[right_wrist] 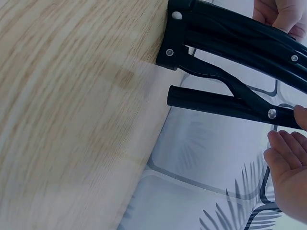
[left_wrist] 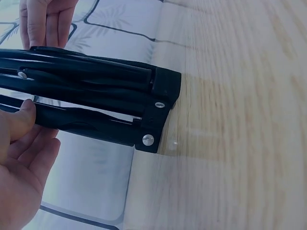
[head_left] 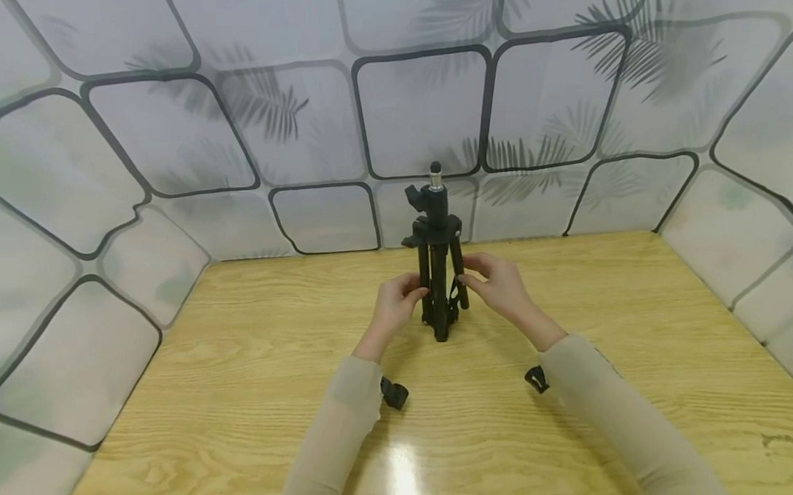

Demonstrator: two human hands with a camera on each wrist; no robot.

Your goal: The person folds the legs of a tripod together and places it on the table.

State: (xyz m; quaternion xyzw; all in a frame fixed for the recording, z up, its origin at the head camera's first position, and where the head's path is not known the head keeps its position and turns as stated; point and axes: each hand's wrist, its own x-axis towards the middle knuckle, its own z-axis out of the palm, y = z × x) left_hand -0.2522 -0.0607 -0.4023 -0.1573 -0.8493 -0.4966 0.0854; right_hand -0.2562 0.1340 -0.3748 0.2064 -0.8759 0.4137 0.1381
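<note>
A black light stand [head_left: 438,278] with folded legs stands upright on the wooden table, a silver spigot [head_left: 435,177] at its top. Low on its left side, my left hand [head_left: 394,302] pinches one leg between thumb and fingers. My right hand [head_left: 500,287] holds the right leg [head_left: 458,264] with thumb and fingertips. In the right wrist view, that leg [right_wrist: 216,103] is swung a little out from the centre column, its lower end off the table and a brace [right_wrist: 230,81] joining it to the base. Riveted joints [left_wrist: 152,120] show at the base in the left wrist view.
The wooden table [head_left: 247,388] reaches back to a hanging cloth [head_left: 319,216] with a stone-and-leaf print, close behind the stand. The same cloth encloses both sides. Small black devices [head_left: 393,393] sit by both sleeves.
</note>
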